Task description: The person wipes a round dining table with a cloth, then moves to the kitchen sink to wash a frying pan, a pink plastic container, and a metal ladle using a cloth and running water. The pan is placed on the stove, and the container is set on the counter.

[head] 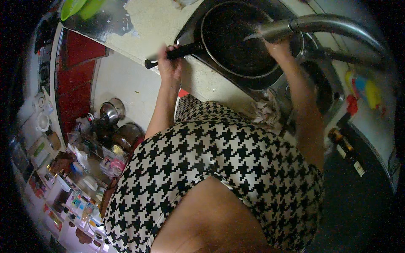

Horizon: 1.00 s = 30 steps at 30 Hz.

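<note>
A dark frying pan (237, 41) rests over the sink, its black handle pointing left. My left hand (171, 63) is closed around the handle. At the right side of the pan, my right hand (275, 46) is raised beneath the end of a metal faucet (316, 22), which partly hides its fingers. Something pale, perhaps running water, shows by the fingertips over the pan. Whether this hand holds anything is not visible.
A crumpled cloth or bag (267, 110) lies at the sink's near edge. Green plastic items (74, 9) sit on the counter at upper left. Right of the sink are a colourful item (364, 88) and a dark bottle (346, 151). Metal pots (112, 109) stand lower left.
</note>
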Each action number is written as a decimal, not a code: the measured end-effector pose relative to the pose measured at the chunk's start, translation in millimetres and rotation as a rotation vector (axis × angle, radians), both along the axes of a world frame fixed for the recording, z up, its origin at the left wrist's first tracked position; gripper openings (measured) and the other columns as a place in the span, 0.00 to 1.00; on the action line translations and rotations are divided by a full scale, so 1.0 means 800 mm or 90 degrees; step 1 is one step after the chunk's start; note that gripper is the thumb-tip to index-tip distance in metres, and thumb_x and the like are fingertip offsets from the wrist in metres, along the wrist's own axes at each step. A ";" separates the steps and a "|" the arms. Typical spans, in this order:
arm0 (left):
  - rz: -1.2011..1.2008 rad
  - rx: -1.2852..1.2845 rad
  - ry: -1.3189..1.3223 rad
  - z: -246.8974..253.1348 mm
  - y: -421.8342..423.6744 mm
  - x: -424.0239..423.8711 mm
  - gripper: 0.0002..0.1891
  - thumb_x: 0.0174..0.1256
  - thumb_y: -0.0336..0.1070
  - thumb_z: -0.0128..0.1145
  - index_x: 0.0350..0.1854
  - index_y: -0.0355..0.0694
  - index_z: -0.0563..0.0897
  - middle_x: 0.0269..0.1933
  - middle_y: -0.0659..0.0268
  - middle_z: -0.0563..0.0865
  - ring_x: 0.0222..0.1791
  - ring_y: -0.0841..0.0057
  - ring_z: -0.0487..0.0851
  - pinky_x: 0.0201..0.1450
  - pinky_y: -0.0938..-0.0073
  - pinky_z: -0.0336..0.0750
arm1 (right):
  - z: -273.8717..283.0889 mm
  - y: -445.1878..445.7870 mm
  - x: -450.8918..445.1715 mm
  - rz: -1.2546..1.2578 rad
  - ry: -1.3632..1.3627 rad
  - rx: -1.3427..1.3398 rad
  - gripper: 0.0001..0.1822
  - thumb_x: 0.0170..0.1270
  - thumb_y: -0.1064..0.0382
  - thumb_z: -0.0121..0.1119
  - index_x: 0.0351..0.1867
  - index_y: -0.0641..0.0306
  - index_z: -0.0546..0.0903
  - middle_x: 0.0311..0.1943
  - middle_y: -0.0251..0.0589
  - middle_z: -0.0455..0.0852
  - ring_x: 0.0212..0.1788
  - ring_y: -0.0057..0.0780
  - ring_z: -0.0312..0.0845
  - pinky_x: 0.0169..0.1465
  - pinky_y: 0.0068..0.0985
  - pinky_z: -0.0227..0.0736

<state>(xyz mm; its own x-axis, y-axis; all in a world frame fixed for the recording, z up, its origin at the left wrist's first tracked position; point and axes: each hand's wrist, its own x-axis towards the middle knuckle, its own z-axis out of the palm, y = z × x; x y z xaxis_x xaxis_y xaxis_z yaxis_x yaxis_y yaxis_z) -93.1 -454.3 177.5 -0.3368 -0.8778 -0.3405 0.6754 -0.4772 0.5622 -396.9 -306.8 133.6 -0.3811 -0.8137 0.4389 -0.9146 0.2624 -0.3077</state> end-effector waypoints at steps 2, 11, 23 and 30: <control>-0.003 -0.026 -0.023 0.000 0.007 -0.007 0.08 0.59 0.34 0.51 0.25 0.35 0.72 0.29 0.60 0.77 0.37 0.70 0.75 0.51 0.71 0.67 | 0.007 -0.007 -0.003 -0.047 -0.169 0.188 0.28 0.58 0.49 0.53 0.55 0.62 0.66 0.56 0.48 0.65 0.58 0.43 0.59 0.61 0.39 0.54; -0.008 -0.061 -0.132 0.007 0.082 -0.020 0.07 0.57 0.28 0.54 0.34 0.40 0.69 0.31 0.62 0.77 0.37 0.71 0.76 0.48 0.72 0.68 | -0.205 0.070 -0.022 0.083 -0.347 -0.007 0.26 0.53 0.61 0.59 0.53 0.64 0.67 0.55 0.50 0.65 0.57 0.48 0.60 0.54 0.39 0.63; -0.100 -0.076 -0.260 0.063 0.128 -0.041 0.10 0.58 0.29 0.54 0.37 0.42 0.66 0.33 0.61 0.79 0.39 0.72 0.76 0.52 0.70 0.65 | -0.108 -0.062 0.039 -0.290 -0.366 -0.178 0.16 0.54 0.67 0.54 0.46 0.64 0.69 0.46 0.51 0.68 0.48 0.48 0.65 0.47 0.38 0.64; -0.099 -0.117 -0.264 0.058 0.132 -0.023 0.10 0.57 0.28 0.54 0.37 0.43 0.66 0.34 0.62 0.78 0.40 0.72 0.75 0.53 0.69 0.64 | -0.085 0.091 0.162 0.210 -0.488 0.074 0.15 0.59 0.70 0.47 0.49 0.67 0.68 0.52 0.52 0.69 0.53 0.47 0.66 0.55 0.34 0.63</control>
